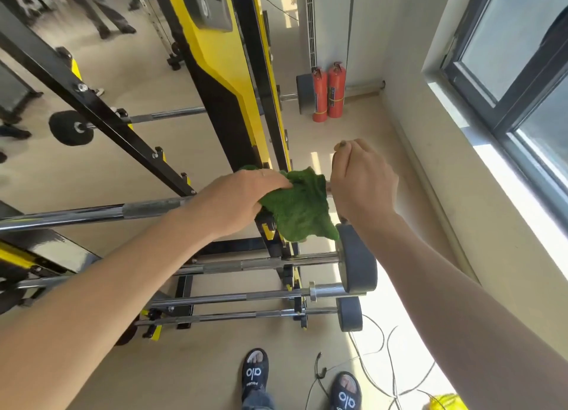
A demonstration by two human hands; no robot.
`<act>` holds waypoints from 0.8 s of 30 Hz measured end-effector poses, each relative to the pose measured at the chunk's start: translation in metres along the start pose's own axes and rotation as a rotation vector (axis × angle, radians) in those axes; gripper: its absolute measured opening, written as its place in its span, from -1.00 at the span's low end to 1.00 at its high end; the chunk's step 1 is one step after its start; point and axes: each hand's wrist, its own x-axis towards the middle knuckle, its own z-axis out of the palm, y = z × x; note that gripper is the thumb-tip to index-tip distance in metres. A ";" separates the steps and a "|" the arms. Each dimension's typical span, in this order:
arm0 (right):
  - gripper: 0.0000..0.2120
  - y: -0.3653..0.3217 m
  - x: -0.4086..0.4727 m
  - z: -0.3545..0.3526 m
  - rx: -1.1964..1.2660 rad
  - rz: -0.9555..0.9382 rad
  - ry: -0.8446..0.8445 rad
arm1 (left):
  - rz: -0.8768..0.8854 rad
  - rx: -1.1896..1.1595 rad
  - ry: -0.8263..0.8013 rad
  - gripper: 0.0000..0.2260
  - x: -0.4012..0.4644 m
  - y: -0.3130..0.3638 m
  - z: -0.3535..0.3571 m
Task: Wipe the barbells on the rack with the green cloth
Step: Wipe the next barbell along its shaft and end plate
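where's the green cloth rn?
Head view, centre: the green cloth drapes over the top barbell, gripped by the left hand, beside the right hand.

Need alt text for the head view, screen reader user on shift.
A left hand grips a green cloth against the top barbell on a yellow-and-black rack, while the right hand grips the bar's end. More barbells sit below.
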 end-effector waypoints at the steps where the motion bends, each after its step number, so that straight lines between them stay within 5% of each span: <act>1: -0.61 0.000 0.000 0.000 -0.001 0.007 0.001 | 0.064 0.074 0.032 -0.50 -0.011 -0.006 0.001; 3: -0.61 -0.002 0.000 0.000 0.002 0.015 -0.007 | 0.114 0.171 0.085 -0.53 -0.032 -0.021 0.006; 8: -0.63 -0.004 -0.001 -0.001 -0.008 0.041 -0.030 | -0.112 0.215 0.156 -0.57 -0.049 -0.044 0.006; 12: -0.61 -0.008 -0.002 -0.001 -0.035 0.038 -0.022 | -0.211 0.151 0.081 -0.53 -0.028 -0.037 0.002; 18: -0.58 -0.009 -0.003 0.003 -0.076 0.030 -0.008 | -0.294 0.143 0.187 -0.56 -0.014 -0.012 0.023; 24: -0.58 0.000 -0.003 -0.001 -0.084 -0.046 -0.006 | -0.241 0.208 0.057 -0.72 -0.062 -0.073 0.004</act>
